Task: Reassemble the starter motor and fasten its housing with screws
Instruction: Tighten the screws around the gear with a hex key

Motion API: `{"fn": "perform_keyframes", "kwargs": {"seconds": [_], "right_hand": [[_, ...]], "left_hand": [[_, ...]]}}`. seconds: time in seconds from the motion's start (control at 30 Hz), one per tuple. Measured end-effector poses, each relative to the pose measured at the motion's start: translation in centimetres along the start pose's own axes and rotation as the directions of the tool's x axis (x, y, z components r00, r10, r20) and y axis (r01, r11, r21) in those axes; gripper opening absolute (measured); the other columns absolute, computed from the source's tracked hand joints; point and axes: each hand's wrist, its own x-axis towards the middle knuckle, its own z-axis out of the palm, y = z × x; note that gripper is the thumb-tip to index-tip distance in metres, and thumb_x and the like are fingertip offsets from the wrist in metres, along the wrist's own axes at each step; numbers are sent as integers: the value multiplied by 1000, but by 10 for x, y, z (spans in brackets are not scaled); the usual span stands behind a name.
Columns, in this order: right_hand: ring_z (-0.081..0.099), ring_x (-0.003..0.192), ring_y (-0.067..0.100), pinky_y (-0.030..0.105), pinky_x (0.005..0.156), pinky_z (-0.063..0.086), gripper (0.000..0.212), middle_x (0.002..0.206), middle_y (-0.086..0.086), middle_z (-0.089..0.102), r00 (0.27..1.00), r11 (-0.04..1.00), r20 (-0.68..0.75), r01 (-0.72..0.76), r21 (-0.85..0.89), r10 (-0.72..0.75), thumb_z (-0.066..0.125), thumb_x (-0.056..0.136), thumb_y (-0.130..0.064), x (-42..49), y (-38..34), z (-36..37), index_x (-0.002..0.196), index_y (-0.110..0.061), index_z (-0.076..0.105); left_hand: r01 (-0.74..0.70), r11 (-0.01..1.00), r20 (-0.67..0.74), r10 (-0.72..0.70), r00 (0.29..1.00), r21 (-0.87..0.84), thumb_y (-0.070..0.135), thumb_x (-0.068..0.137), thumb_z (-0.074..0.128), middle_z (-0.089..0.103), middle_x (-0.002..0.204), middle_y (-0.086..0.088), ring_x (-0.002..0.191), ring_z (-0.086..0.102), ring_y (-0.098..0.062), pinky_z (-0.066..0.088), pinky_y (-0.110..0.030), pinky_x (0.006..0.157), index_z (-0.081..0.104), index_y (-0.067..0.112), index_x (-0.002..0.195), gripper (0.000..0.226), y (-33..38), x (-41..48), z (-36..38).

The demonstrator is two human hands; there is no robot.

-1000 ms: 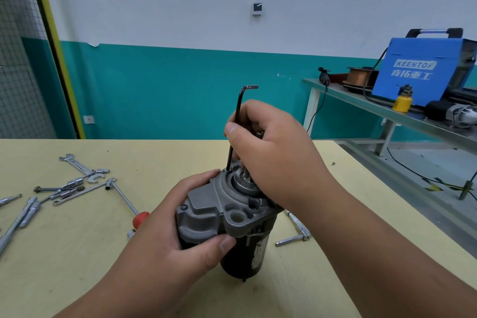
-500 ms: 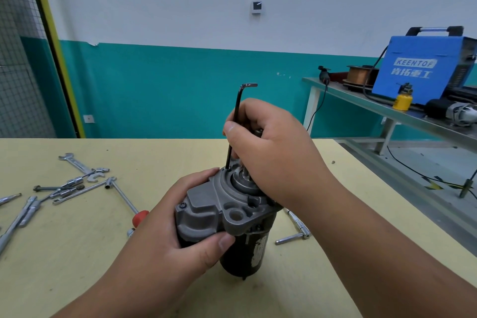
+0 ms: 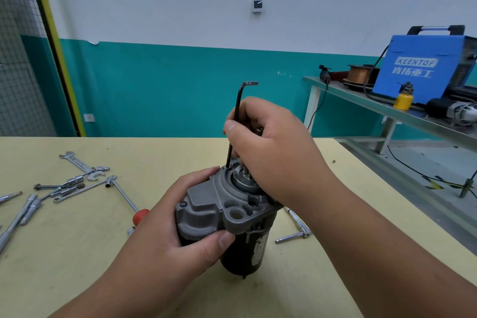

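Head view: the starter motor (image 3: pixel 227 217) stands upright on the pale yellow table (image 3: pixel 77 266), its grey cast housing on top and its black round body below, resting on the tabletop.

Your left hand (image 3: pixel 175 235) grips the motor from its left side. The thumb presses the front of the housing under the mounting ear, and the fingers wrap round the far side.

Your right hand (image 3: pixel 273 152) sits directly above the motor, its fingers clenched around the long shank of an L-shaped hex key (image 3: pixel 236 121). The key stands nearly vertical, with its short arm at the top pointing right. Its tip is down in a hole at the back-left rim of the housing (the screw itself is too small to make out).

To the left of the motor, well apart from it, a scatter of wrenches and sockets (image 3: pixel 74 183) lies on the table. A red tool handle (image 3: pixel 140 215) shows just beside the motor's left, partly hidden behind your left wrist. Just to the right of the motor lies a chrome jointed bar (image 3: pixel 296 227).

Far to the motor's right and behind it, a side bench (image 3: pixel 361 100) carries a blue welder (image 3: pixel 423 70), a yellow oil can (image 3: pixel 403 100) and a spool of copper wire (image 3: pixel 360 73).
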Motion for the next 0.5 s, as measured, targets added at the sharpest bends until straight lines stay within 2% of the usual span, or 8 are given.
{"fn": "perform_keyframes", "kwargs": {"seconds": [0.5], "right_hand": [[59,69,16,34,60,46,19,79,-3,66,1000,1000,4,4,-7,-4,56,100,-29,0,0,0,82,-24,61]], "left_hand": [[4,1000,-8,-4,1000,-1,52,69,86,72,130,18,120,70,-6,49,-39,103,54,60,133,72,0,-1,0]]}}
